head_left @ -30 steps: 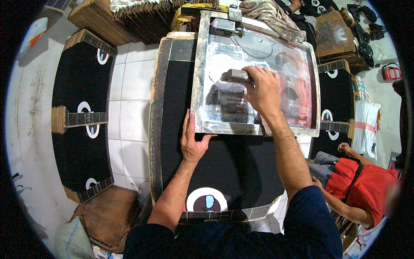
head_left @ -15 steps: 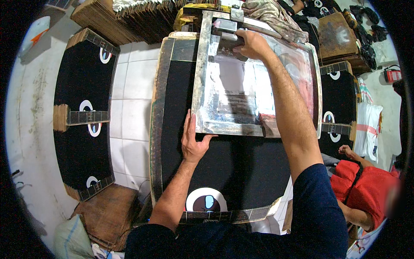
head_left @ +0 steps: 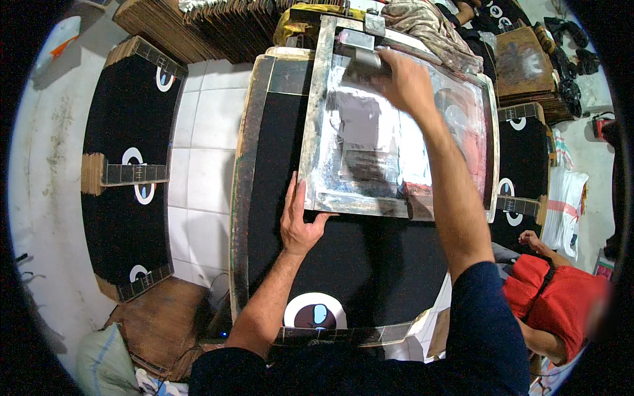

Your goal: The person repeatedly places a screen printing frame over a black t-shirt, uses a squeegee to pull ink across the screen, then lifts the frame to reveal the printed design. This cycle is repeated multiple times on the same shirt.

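Note:
A metal-framed printing screen lies over black fabric stretched on a long board. My left hand presses flat on the fabric at the frame's near left corner, thumb against the frame. My right hand reaches to the far end of the screen and grips a squeegee there. The mesh under my arm is smeared grey and reddish. A round white print with a blue centre shows on the fabric near my body.
A second board with black fabric and white round prints lies to the left on white floor tiles. Stacked brown boards stand beyond. At lower right a person in red sits beside another printed board.
My right hand has pushed the squeegee from the middle of the screen up to its far end. The left hand has stayed on the frame's corner.

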Available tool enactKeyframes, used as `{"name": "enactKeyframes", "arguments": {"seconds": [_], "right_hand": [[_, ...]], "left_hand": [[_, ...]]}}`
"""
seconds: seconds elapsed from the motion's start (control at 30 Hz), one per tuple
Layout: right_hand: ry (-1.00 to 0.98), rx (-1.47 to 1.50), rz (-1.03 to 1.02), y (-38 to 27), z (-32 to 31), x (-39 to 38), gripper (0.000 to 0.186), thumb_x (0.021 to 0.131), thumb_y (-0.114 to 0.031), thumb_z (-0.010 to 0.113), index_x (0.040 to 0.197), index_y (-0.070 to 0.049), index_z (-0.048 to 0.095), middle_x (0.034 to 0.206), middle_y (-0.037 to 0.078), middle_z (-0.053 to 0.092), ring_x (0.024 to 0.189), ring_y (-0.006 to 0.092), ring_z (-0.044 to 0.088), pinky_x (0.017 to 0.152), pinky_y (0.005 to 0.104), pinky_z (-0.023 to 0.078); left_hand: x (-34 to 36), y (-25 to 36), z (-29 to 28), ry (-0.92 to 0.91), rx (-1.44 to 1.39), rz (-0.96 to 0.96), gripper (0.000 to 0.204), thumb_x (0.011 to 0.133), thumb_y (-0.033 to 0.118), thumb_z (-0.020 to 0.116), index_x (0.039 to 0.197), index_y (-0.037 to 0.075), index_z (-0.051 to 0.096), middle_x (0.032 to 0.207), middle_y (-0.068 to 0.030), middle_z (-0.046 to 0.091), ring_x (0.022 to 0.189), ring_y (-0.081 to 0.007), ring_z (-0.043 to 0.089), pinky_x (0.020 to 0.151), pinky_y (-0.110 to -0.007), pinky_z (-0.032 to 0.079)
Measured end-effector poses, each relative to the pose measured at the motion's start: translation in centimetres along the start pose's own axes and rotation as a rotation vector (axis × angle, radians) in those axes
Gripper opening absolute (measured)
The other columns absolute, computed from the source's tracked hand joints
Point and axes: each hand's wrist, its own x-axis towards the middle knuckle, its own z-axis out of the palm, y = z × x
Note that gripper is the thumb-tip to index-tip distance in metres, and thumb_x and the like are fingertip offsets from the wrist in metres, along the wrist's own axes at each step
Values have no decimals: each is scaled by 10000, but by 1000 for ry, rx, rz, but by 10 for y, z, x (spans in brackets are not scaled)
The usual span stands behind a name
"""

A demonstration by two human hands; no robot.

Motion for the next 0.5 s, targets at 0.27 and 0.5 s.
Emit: {"name": "enactKeyframes", "arguments": {"seconds": [0.27, 0.5], "right_hand": [[-342, -185, 73, 27, 49, 103, 652, 816, -364, 840, 1409, -211, 614, 1198, 123, 725, 1170, 351, 668, 967, 530, 519], [268, 253, -72, 34, -5, 15, 463, 823, -316, 828, 1248, -194, 689, 1149, 92, 710, 1163, 322, 620, 958, 545, 450]], "left_hand": [[-1, -1, 1, 2, 14, 2, 999, 778, 333, 910, 1545, 11, 356, 1520, -357, 426, 1391, -479, 492, 1087, -526, 511], [-1, 0, 2, 12, -25, -6, 1001, 759, 258, 926, 1548, 6, 364, 1546, -308, 438, 1411, -449, 482, 1139, -496, 456]]}}
